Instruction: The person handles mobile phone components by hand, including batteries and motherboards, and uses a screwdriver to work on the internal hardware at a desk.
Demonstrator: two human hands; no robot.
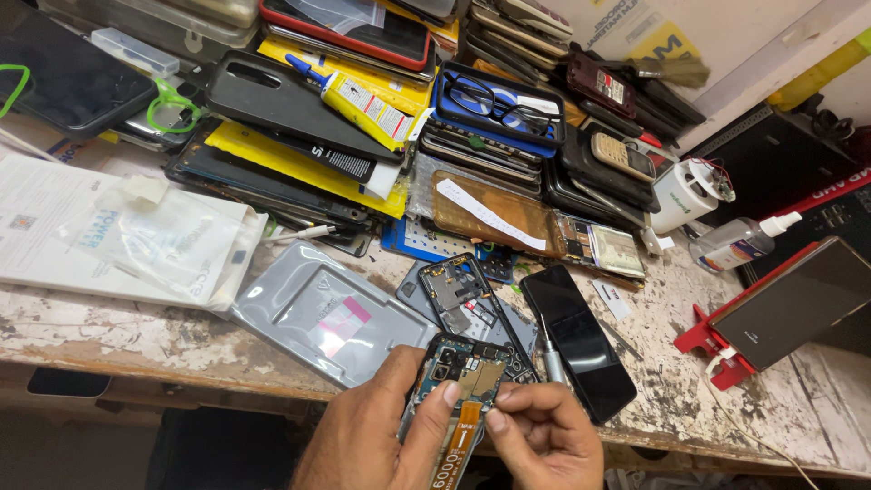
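Head view: at the near edge of a scuffed, paint-chipped workbench [136, 331], the left hand [372, 436] grasps an opened phone [463, 381] with its back cover off, thumb across the lower board and fingers underneath its left edge. The phone sits tilted up off the bench, between both hands, its orange flex cable [464, 419] running down the middle. The right hand [544, 436] pinches at that cable with thumb and forefinger, touching the phone's lower half; a silver screwdriver [550, 358] rises from behind its knuckles, though whether the hand holds it is unclear. Just beyond the phone lie a bare phone frame [458, 290] and a black screen panel [581, 340]. To the left rests a grey plastic tray [299, 304].
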